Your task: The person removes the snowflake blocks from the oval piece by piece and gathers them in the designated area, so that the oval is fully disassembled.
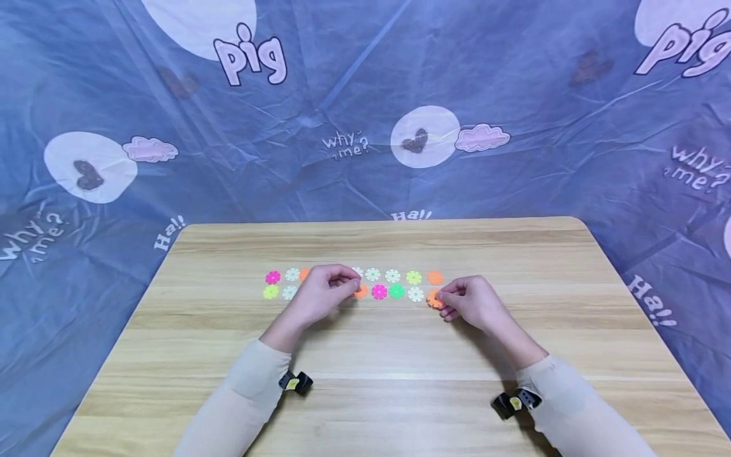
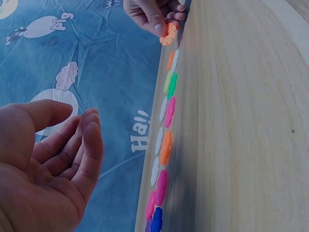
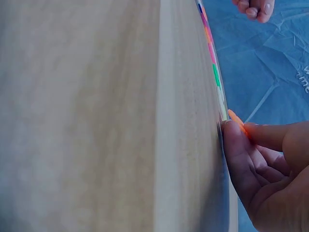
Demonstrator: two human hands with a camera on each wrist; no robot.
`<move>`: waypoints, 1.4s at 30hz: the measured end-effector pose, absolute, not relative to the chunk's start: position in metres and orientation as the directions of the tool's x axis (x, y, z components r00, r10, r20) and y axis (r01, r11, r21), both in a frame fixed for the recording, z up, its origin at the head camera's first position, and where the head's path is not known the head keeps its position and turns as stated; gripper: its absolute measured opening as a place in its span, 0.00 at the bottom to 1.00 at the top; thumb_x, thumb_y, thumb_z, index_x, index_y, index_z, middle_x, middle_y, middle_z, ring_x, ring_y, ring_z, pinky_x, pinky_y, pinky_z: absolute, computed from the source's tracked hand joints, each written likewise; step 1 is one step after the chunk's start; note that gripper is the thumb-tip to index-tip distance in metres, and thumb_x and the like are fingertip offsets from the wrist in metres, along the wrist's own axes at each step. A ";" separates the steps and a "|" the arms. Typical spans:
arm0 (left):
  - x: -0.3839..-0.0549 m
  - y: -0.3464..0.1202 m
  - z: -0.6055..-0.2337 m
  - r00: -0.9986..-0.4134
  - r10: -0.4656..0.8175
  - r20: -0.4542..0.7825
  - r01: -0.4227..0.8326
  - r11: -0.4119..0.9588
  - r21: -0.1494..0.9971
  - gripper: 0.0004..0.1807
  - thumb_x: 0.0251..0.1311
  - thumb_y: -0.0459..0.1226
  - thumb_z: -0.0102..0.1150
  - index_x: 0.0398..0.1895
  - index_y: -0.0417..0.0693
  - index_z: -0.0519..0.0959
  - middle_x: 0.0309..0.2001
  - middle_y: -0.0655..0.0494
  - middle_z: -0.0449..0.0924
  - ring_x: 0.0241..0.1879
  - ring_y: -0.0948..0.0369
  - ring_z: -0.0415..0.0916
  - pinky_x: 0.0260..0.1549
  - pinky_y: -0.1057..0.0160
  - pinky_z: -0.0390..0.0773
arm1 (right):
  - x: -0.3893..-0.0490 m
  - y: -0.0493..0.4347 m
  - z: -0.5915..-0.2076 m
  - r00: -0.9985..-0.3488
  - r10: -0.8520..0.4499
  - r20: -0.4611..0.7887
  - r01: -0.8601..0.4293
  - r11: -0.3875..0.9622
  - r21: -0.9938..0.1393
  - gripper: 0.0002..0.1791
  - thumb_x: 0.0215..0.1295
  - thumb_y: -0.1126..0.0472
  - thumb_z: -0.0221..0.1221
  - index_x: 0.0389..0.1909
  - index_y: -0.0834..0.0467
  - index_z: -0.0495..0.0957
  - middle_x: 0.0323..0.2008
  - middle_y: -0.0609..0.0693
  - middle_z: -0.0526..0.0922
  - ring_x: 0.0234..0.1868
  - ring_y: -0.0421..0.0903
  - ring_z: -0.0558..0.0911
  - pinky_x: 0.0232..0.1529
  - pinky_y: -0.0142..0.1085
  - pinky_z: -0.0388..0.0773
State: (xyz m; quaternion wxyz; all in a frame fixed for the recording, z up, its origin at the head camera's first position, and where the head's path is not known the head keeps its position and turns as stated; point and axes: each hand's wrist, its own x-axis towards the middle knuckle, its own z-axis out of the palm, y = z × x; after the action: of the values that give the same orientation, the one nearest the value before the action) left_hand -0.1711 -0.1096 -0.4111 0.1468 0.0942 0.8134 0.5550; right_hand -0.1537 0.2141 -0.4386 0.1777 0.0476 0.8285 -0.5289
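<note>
My right hand (image 1: 469,303) pinches an orange notched plastic disc (image 1: 434,299) by its edge, at the right end of the lower of two rows of discs. Just left of it lies a white disc (image 1: 415,294), and above it an orange disc (image 1: 435,277). Over the middle of the rows hovers my left hand (image 1: 325,291), hiding several discs. In the left wrist view the left hand (image 2: 58,159) has loosely bent fingers, a gap between thumb and fingertips, and nothing held. An orange disc (image 1: 360,291) shows beside its fingertips.
Both rows lie flat on the wooden table (image 1: 377,355), among them a magenta disc (image 1: 379,292), a green disc (image 1: 396,291) and a yellow disc (image 1: 414,277). Behind the table hangs a printed blue cloth (image 1: 308,171). Each wrist wears a small black camera (image 1: 296,383).
</note>
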 end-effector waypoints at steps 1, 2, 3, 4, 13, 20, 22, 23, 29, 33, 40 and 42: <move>-0.171 -0.110 -0.411 -0.939 0.318 -0.134 -0.012 0.360 0.933 0.14 0.72 0.34 0.65 0.53 0.32 0.86 0.44 0.35 0.89 0.42 0.44 0.86 0.43 0.53 0.88 | -0.155 0.214 -0.439 -0.931 -0.102 -0.350 0.273 0.439 -0.856 0.09 0.77 0.69 0.62 0.47 0.74 0.83 0.31 0.59 0.90 0.28 0.44 0.89 0.34 0.37 0.91; -0.170 -0.111 -0.411 -0.938 0.319 -0.135 -0.013 0.357 0.934 0.14 0.72 0.34 0.65 0.54 0.31 0.85 0.44 0.35 0.89 0.42 0.43 0.86 0.43 0.52 0.88 | -0.156 0.214 -0.439 -0.931 -0.100 -0.351 0.274 0.444 -0.853 0.09 0.77 0.68 0.62 0.46 0.73 0.83 0.31 0.58 0.90 0.27 0.43 0.89 0.34 0.37 0.91; -0.170 -0.111 -0.411 -0.937 0.321 -0.135 -0.014 0.354 0.935 0.14 0.72 0.34 0.65 0.54 0.31 0.85 0.44 0.35 0.88 0.42 0.42 0.86 0.44 0.51 0.88 | -0.156 0.214 -0.439 -0.931 -0.094 -0.353 0.277 0.446 -0.851 0.09 0.76 0.68 0.63 0.46 0.73 0.84 0.31 0.58 0.90 0.27 0.43 0.89 0.33 0.37 0.91; -0.170 -0.112 -0.411 -0.937 0.323 -0.136 -0.014 0.352 0.936 0.14 0.73 0.34 0.65 0.54 0.31 0.85 0.44 0.35 0.88 0.43 0.42 0.86 0.44 0.49 0.88 | -0.157 0.214 -0.440 -0.931 -0.091 -0.353 0.277 0.451 -0.848 0.09 0.76 0.68 0.63 0.46 0.73 0.84 0.31 0.58 0.90 0.27 0.43 0.88 0.33 0.37 0.91; -0.169 -0.115 -0.413 -0.940 0.319 -0.119 0.005 0.362 0.932 0.13 0.73 0.33 0.64 0.52 0.30 0.85 0.43 0.39 0.89 0.41 0.43 0.86 0.43 0.47 0.89 | -0.163 0.215 -0.441 -0.944 -0.086 -0.320 0.225 0.543 -0.809 0.09 0.76 0.66 0.62 0.41 0.69 0.85 0.26 0.55 0.88 0.22 0.43 0.86 0.28 0.38 0.89; -0.168 -0.118 -0.414 -0.942 0.315 -0.117 -0.001 0.346 0.938 0.13 0.73 0.32 0.64 0.52 0.29 0.85 0.45 0.33 0.89 0.42 0.40 0.86 0.43 0.49 0.89 | -0.165 0.215 -0.442 -0.947 -0.079 -0.312 0.213 0.573 -0.791 0.09 0.76 0.64 0.63 0.39 0.68 0.85 0.23 0.53 0.87 0.20 0.42 0.84 0.26 0.38 0.88; -0.168 -0.119 -0.414 -0.942 0.314 -0.118 -0.004 0.344 0.939 0.13 0.73 0.32 0.63 0.52 0.29 0.85 0.45 0.34 0.89 0.42 0.39 0.86 0.43 0.49 0.90 | -0.166 0.215 -0.443 -0.948 -0.077 -0.308 0.210 0.574 -0.792 0.09 0.76 0.64 0.63 0.39 0.68 0.85 0.23 0.53 0.86 0.20 0.42 0.84 0.25 0.39 0.88; -0.167 -0.119 -0.414 -0.942 0.314 -0.122 -0.008 0.342 0.940 0.13 0.73 0.32 0.63 0.53 0.29 0.85 0.45 0.34 0.89 0.43 0.39 0.86 0.44 0.48 0.90 | -0.166 0.215 -0.443 -0.949 -0.075 -0.306 0.210 0.573 -0.792 0.09 0.76 0.64 0.63 0.39 0.68 0.85 0.23 0.53 0.86 0.20 0.42 0.84 0.25 0.39 0.88; -0.167 -0.121 -0.417 -0.944 0.311 -0.113 -0.004 0.329 0.944 0.13 0.74 0.32 0.62 0.52 0.28 0.84 0.45 0.33 0.88 0.42 0.39 0.86 0.42 0.50 0.90 | -0.166 0.214 -0.444 -0.948 -0.078 -0.310 0.212 0.571 -0.793 0.09 0.76 0.63 0.65 0.41 0.67 0.84 0.25 0.54 0.87 0.21 0.42 0.85 0.26 0.39 0.89; -0.167 -0.122 -0.418 -0.946 0.298 -0.126 -0.022 0.329 0.944 0.13 0.74 0.31 0.62 0.53 0.28 0.84 0.45 0.36 0.89 0.42 0.42 0.87 0.43 0.51 0.90 | -0.165 0.215 -0.444 -0.945 -0.093 -0.314 0.211 0.562 -0.800 0.10 0.78 0.62 0.63 0.43 0.68 0.84 0.27 0.55 0.87 0.23 0.43 0.86 0.28 0.39 0.89; -0.167 -0.125 -0.416 -0.958 0.250 -0.143 -0.072 0.273 0.959 0.15 0.76 0.30 0.59 0.58 0.27 0.82 0.46 0.35 0.89 0.46 0.43 0.89 0.49 0.51 0.91 | -0.158 0.221 -0.436 -0.956 -0.107 -0.274 0.196 0.463 -0.865 0.16 0.83 0.61 0.55 0.48 0.72 0.83 0.31 0.57 0.87 0.28 0.46 0.86 0.31 0.39 0.90; -0.166 -0.127 -0.414 -0.969 0.216 -0.120 -0.056 0.281 0.958 0.15 0.77 0.32 0.59 0.58 0.29 0.83 0.46 0.36 0.89 0.46 0.43 0.89 0.49 0.51 0.90 | -0.155 0.222 -0.432 -0.963 -0.111 -0.245 0.175 0.432 -0.885 0.18 0.84 0.60 0.54 0.49 0.73 0.82 0.32 0.58 0.88 0.29 0.46 0.87 0.32 0.39 0.90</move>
State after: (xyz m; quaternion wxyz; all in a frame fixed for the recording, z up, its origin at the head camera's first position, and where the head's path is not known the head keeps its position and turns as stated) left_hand -0.1657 -0.1272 -0.4145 0.1137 0.0507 0.7921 0.5976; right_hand -0.1553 0.2224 -0.4320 0.1343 0.0192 0.8354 -0.5326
